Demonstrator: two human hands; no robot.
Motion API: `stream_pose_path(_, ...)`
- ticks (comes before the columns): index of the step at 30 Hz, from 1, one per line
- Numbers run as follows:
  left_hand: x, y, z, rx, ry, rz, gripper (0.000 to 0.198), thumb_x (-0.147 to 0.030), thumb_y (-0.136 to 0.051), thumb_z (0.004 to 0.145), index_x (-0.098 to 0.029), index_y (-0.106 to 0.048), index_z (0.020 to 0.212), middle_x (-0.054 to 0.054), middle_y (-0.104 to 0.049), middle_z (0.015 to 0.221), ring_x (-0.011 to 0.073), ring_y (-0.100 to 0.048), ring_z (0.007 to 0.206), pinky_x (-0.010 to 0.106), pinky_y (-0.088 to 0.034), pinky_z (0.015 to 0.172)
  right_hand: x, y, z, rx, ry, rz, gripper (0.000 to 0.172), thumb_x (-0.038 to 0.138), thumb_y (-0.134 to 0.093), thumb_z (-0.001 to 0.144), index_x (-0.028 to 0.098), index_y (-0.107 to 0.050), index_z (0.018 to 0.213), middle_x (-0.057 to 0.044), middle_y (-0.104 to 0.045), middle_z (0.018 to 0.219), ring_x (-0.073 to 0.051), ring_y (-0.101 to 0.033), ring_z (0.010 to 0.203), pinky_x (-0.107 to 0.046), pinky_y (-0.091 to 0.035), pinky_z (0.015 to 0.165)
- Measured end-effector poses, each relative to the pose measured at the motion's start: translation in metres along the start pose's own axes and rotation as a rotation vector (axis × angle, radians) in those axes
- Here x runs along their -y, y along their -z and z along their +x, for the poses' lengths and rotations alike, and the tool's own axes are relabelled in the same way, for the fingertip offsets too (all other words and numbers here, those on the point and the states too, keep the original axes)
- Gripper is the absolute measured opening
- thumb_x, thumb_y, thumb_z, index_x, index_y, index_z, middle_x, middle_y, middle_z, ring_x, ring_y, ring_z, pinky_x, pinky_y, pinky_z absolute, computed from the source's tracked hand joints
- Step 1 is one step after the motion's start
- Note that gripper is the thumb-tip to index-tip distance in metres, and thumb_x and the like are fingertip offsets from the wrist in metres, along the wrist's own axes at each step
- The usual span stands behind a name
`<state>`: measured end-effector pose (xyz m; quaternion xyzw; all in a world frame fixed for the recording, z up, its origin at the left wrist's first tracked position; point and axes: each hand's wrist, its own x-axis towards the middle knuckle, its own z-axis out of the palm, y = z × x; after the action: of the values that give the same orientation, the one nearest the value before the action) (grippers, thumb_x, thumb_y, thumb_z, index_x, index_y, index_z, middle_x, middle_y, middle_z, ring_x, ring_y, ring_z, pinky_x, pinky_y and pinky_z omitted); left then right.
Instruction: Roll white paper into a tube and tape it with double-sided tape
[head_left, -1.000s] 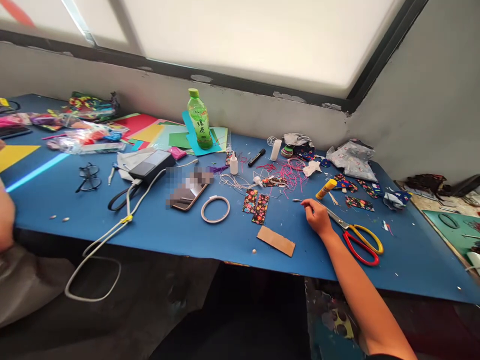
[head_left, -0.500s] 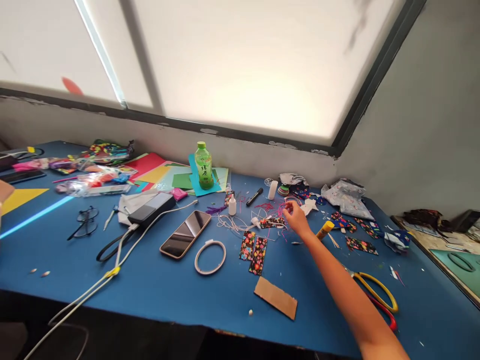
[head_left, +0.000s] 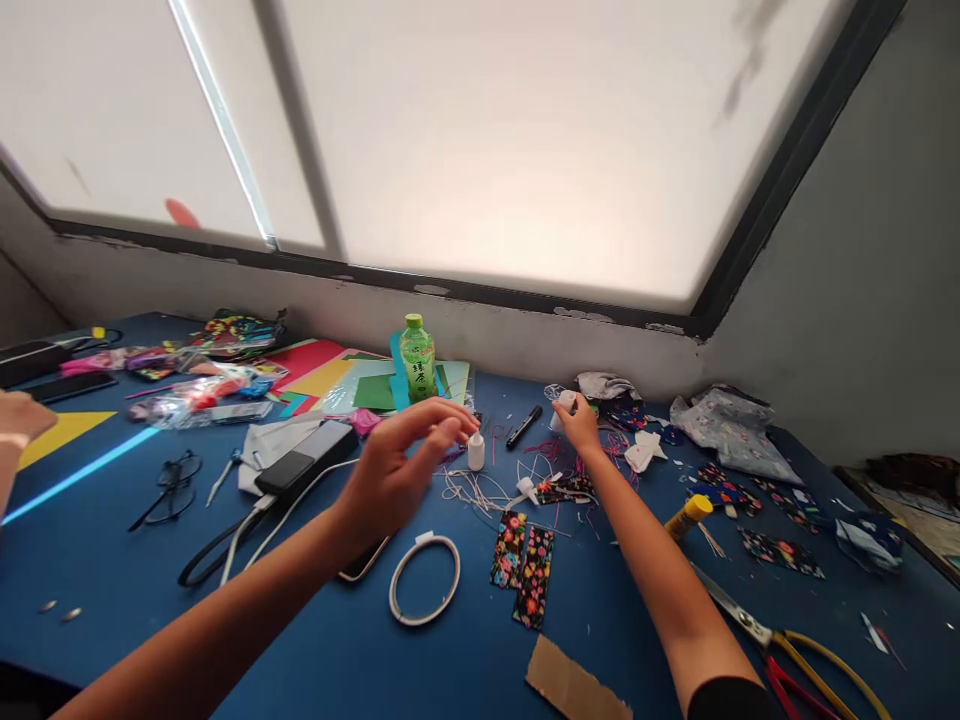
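Observation:
My left hand (head_left: 397,470) hovers over the blue table (head_left: 135,560), fingers apart and a little blurred, its fingertips close to a small white glue bottle (head_left: 475,451); it holds nothing. My right hand (head_left: 579,422) is stretched farther back, with its fingers closed round a white tube (head_left: 564,403) beside a tangle of pink and white strings (head_left: 540,470). Two floral fabric strips (head_left: 525,562) and a white ring (head_left: 424,579) lie between my forearms. A phone (head_left: 361,566) is mostly hidden under my left wrist.
A green tea bottle (head_left: 417,368) stands on coloured paper at the back, with a black marker (head_left: 523,427) near it. Yellow-and-red scissors (head_left: 814,655), a yellow glue stick (head_left: 688,516) and fabric scraps lie right. A power bank (head_left: 304,460), cable and glasses (head_left: 166,488) lie left; another person's hand (head_left: 19,418) is at the left edge.
My right hand left the scissors' tip, passed over the strings and closed on the white tube at the back. My left hand came into view toward the small glue bottle. The camera tilted up.

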<state>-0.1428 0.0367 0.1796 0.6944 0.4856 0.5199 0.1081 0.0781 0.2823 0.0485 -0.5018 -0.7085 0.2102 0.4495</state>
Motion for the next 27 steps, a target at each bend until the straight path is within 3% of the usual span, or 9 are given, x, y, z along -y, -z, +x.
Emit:
stream_pose_path(2, 0.009, -0.021, 0.009, 0.08, -0.022, -0.03, 0.025, -0.034, -0.047, 0.093, -0.017, -0.065, 0.089, 0.005, -0.068, 0.091, 0.0163, -0.063, 0.085, 0.029, -0.052, 0.073, 0.015, 0.011, -0.019, 0.045, 0.056, 0.05, 0.034, 0.043, -0.06, 0.085, 0.014, -0.06, 0.103, -0.009, -0.067, 0.094, -0.022, -0.063, 0.085, -0.039, -0.052, 0.079)
stream_pose_path(5, 0.018, -0.054, 0.014, 0.118, -0.019, 0.031, 0.024, -0.035, -0.048, 0.093, -0.018, -0.064, 0.1, 0.006, -0.068, 0.1, 0.0172, -0.063, 0.087, 0.03, -0.052, 0.076, 0.041, 0.036, -0.062, 0.162, 0.135, 0.124, 0.042, 0.047, -0.064, 0.08, 0.018, -0.059, 0.11, -0.007, -0.068, 0.099, -0.019, -0.065, 0.081, -0.032, -0.054, 0.073)
stream_pose_path(9, 0.014, -0.078, 0.003, 0.262, -0.076, 0.128, 0.026, -0.036, -0.054, 0.091, -0.02, -0.063, 0.109, 0.008, -0.066, 0.114, 0.0211, -0.062, 0.103, 0.036, -0.05, 0.089, 0.07, 0.074, -0.13, 0.252, 0.19, 0.138, 0.044, 0.047, -0.069, 0.076, 0.022, -0.055, 0.109, -0.002, -0.068, 0.09, -0.017, -0.064, 0.076, -0.029, -0.053, 0.07)
stream_pose_path(12, 0.003, -0.082, -0.014, 0.395, -0.129, 0.159, 0.018, -0.034, -0.057, 0.089, -0.021, -0.067, 0.097, 0.005, -0.07, 0.104, 0.0209, -0.064, 0.099, 0.034, -0.051, 0.085, 0.084, 0.097, -0.17, 0.289, 0.248, 0.055, 0.038, 0.046, -0.067, 0.079, 0.024, -0.056, 0.107, -0.002, -0.068, 0.094, -0.018, -0.064, 0.081, -0.031, -0.052, 0.076)
stream_pose_path(17, -0.019, -0.082, -0.036, 0.481, -0.193, 0.175, 0.013, -0.027, -0.059, 0.087, -0.02, -0.069, 0.084, 0.003, -0.071, 0.1, 0.0197, -0.066, 0.094, 0.031, -0.052, 0.08, 0.094, 0.119, -0.211, 0.297, 0.214, -0.032, 0.038, 0.049, -0.065, 0.08, 0.025, -0.057, 0.11, -0.005, -0.068, 0.097, -0.021, -0.065, 0.085, -0.034, -0.052, 0.077)
stream_pose_path(27, -0.044, -0.087, -0.063, 0.486, -0.146, 0.053, 0.013, -0.02, -0.059, 0.085, -0.019, -0.067, 0.076, 0.002, -0.072, 0.094, 0.0163, -0.067, 0.086, 0.028, -0.051, 0.076, 0.106, 0.131, -0.257, 0.27, 0.11, -0.008, 0.037, 0.044, -0.065, 0.081, 0.025, -0.057, 0.112, -0.002, -0.067, 0.091, -0.018, -0.062, 0.079, -0.028, -0.051, 0.072)
